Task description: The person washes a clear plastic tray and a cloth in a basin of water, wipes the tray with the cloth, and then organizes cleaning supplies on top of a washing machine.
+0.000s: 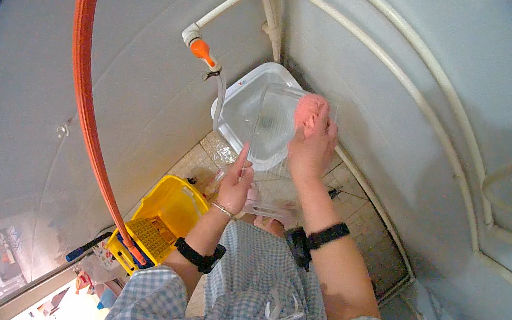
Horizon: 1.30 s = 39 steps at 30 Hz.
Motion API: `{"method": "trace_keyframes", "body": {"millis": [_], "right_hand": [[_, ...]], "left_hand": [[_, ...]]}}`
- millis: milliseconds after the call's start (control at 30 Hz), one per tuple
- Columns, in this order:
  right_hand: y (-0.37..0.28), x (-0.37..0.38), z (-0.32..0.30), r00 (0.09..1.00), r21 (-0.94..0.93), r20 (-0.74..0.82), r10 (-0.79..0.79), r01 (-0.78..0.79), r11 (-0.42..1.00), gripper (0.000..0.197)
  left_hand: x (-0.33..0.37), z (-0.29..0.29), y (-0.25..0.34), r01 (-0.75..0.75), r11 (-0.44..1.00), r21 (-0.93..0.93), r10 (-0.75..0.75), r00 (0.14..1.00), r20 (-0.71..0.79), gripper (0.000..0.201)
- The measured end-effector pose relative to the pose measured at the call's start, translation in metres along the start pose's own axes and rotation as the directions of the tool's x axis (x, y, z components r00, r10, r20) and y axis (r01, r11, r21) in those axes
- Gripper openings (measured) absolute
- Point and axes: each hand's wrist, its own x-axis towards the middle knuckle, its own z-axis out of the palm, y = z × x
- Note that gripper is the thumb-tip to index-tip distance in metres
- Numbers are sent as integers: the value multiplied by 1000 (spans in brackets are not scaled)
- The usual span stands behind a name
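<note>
A clear, ribbed plastic container (pixel 276 130), see-through and tilted, is held up in front of me. My left hand (pixel 236 187) grips its left side, with the index finger stretched along it. My right hand (pixel 313 145) is closed around a wet-looking pink cloth (pixel 310 112) and presses it against the container's right side near the far end. Below sits a white basin (pixel 226 130) on the tiled floor; it appears to hold water, seen partly through the container.
An orange-handled tap (pixel 202 51) with a clear hose (pixel 220 97) hangs over the basin. A yellow mop bucket (pixel 175 204) stands at the left, with a red-orange pole (pixel 86 113) leaning from it. White pipes (pixel 424 110) run along the right wall.
</note>
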Motion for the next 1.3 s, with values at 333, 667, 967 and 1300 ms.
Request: {"method": "trace_keyframes", "body": {"millis": [333, 667, 967, 1300], "right_hand": [[-24, 32, -3, 908, 188, 30, -419, 406, 894, 39], [13, -56, 18, 645, 121, 491, -586, 616, 779, 19], [-19, -5, -3, 649, -315, 395, -650, 760, 568, 20], [-14, 43, 7, 668, -663, 703, -246, 740, 115, 17]], "left_hand": [[-4, 1, 30, -37, 966, -255, 51, 998, 49, 51], [25, -24, 42, -299, 945, 136, 303, 953, -9, 45], [40, -32, 61, -279, 928, 248, 308, 947, -89, 51], [13, -29, 45, -328, 884, 333, 382, 918, -109, 49]]}}
